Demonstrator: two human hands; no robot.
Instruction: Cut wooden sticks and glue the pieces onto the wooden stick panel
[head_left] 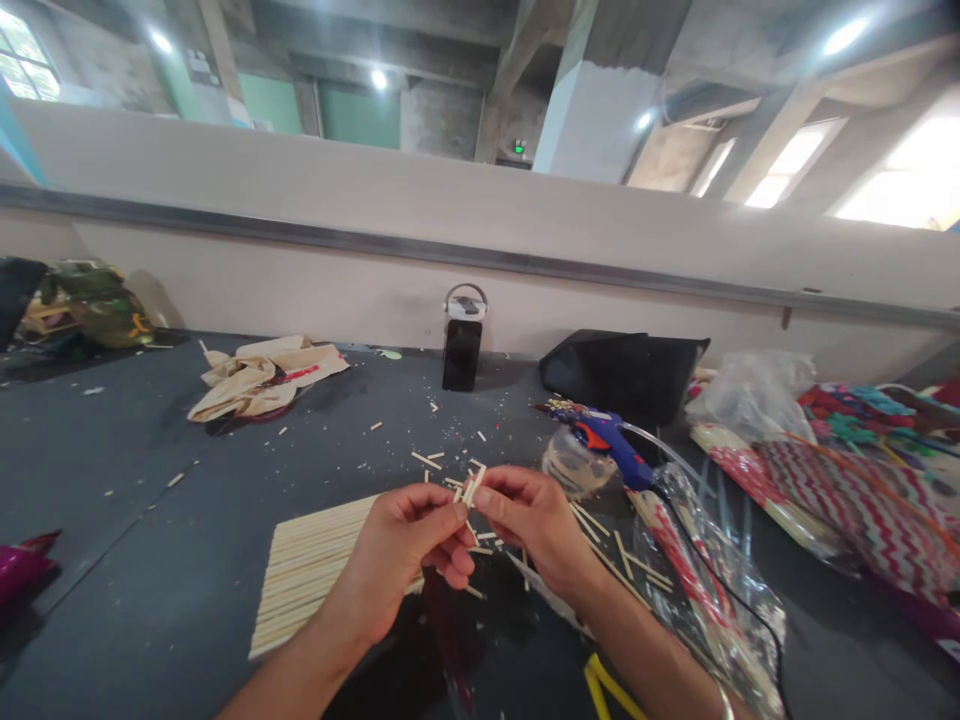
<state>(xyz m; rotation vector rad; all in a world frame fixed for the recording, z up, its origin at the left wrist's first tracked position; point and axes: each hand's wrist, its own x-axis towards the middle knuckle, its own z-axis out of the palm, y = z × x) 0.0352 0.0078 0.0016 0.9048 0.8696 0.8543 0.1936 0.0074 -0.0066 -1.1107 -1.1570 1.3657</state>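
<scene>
Close together over the dark table, my left hand (pixel 412 535) and my right hand (pixel 536 520) pinch short pale wooden sticks (pixel 474 485) between thumbs and fingers. How many sticks each hand has, and whether they are joined, I cannot make out. Beneath my left wrist lies a flat panel of wooden sticks (pixel 315 560) set side by side, partly hidden by the hand and forearm. Short cut stick pieces (pixel 484 545) are scattered under and around both hands. Right of my right hand, a blue glue gun (pixel 619 445) rests on a clear plastic bowl (pixel 574 465).
A dark phone (pixel 462 355) stands upright by the low wall. Crumpled beige cloth (pixel 262 380) lies at the left, a black pouch (pixel 622 370) at the back right. Plastic-wrapped sticks (pixel 690 560), a black cord (pixel 720 580) and yellow strips (pixel 607 690) are at the right.
</scene>
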